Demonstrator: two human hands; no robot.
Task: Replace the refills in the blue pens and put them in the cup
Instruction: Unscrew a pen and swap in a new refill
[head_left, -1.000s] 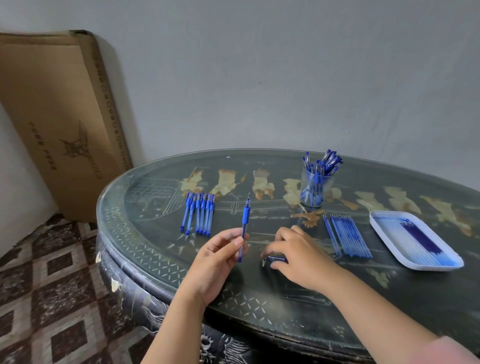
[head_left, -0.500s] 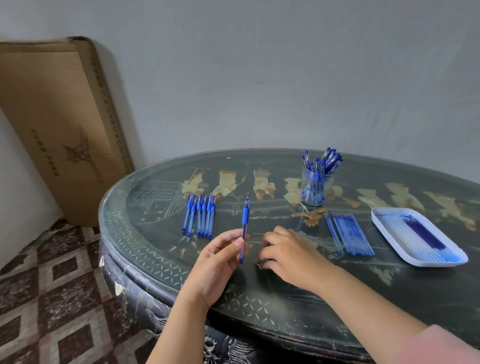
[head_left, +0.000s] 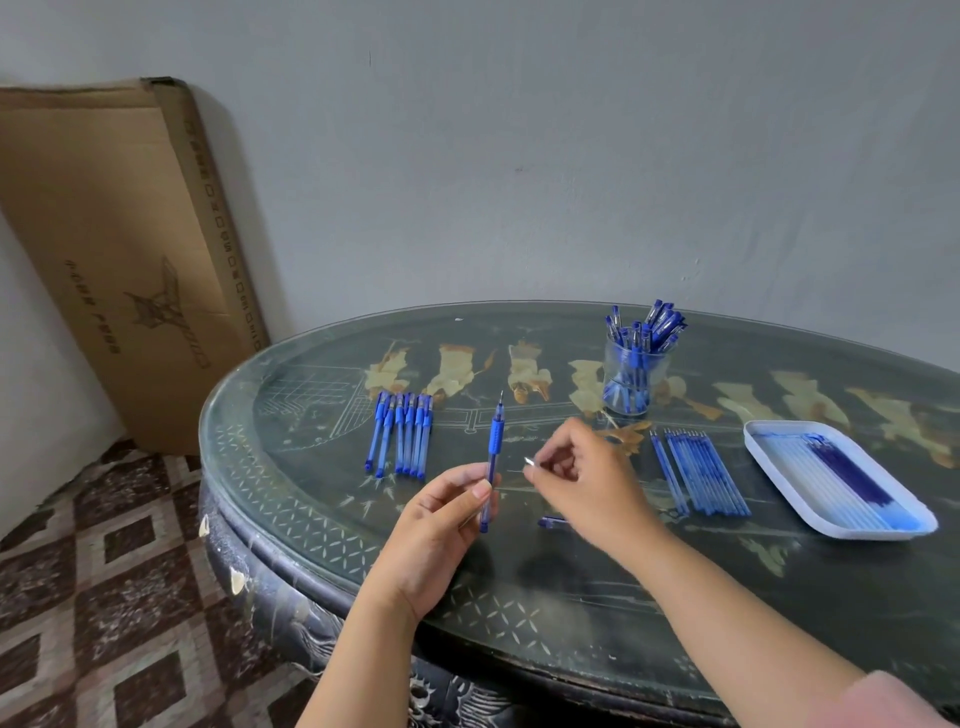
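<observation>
Holding blue pen (head_left: 493, 457) upright in left hand (head_left: 441, 519), thumb and fingers pinched round the lower barrel, with refill point sticking out well above that grip. Pinching a small silvery piece (head_left: 529, 461) in right hand (head_left: 587, 478), just right of the left grip, level with the barrel, not touching it; likely the nose cone, too small to be sure. Judged step: seating that cone over the exposed point. Best done by raising piece above the left grip, lining wide end with the point, sliding straight down, then twisting till snug; keep barrel steady to avoid cross-threading. Loose cap (head_left: 551, 521) lying on table (head_left: 519, 597) just below right grip. Destination cup (head_left: 631, 379) well beyond and right of both grips; waiting pens (head_left: 400, 436) up-left of left grip.
</observation>
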